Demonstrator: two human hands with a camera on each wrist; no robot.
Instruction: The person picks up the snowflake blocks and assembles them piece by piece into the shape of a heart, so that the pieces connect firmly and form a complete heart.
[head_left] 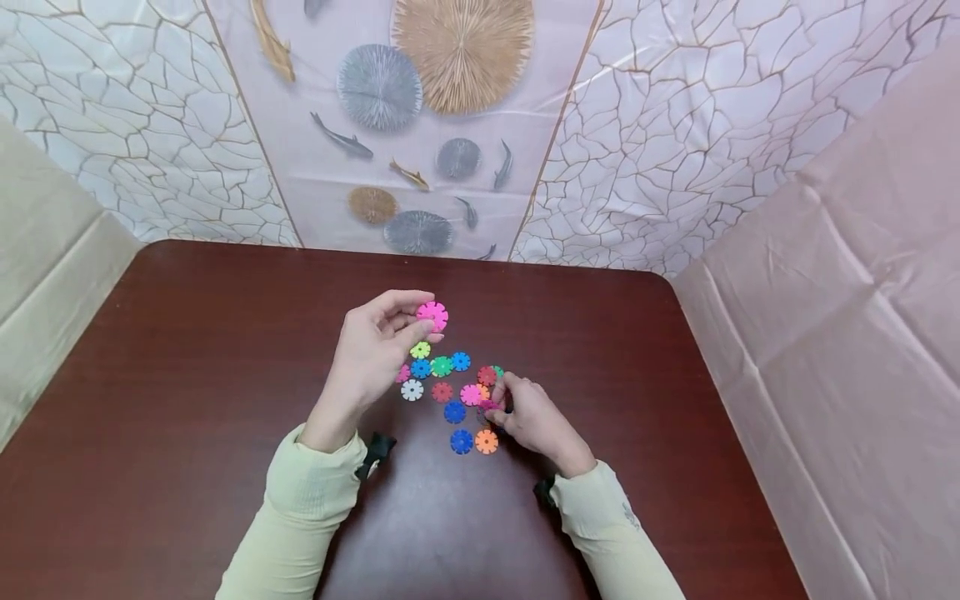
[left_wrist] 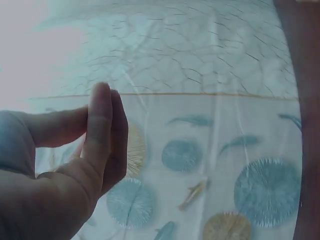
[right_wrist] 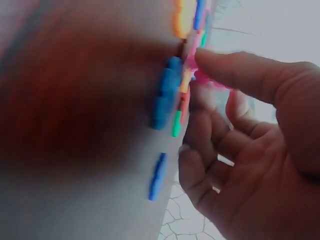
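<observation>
My left hand (head_left: 367,354) pinches a bright pink notched disc (head_left: 433,314) between thumb and fingertips, raised above the far side of the disc group. In the left wrist view the fingers (left_wrist: 100,120) hide that disc. Lower and to the right, my right hand (head_left: 536,421) pinches a magenta notched disc (head_left: 488,405) close over the discs. That magenta disc (right_wrist: 202,77) shows edge-on between thumb and finger in the right wrist view. Beside it lie a pink disc (head_left: 470,394), a red disc (head_left: 487,376) and an orange disc (head_left: 487,442).
Several more flat notched discs lie spread between the hands, including a white disc (head_left: 412,390), a green disc (head_left: 442,366) and a dark blue disc (head_left: 461,442). They rest on a dark red-brown table (head_left: 187,400). A patterned cloth wall (head_left: 360,167) stands behind its far edge.
</observation>
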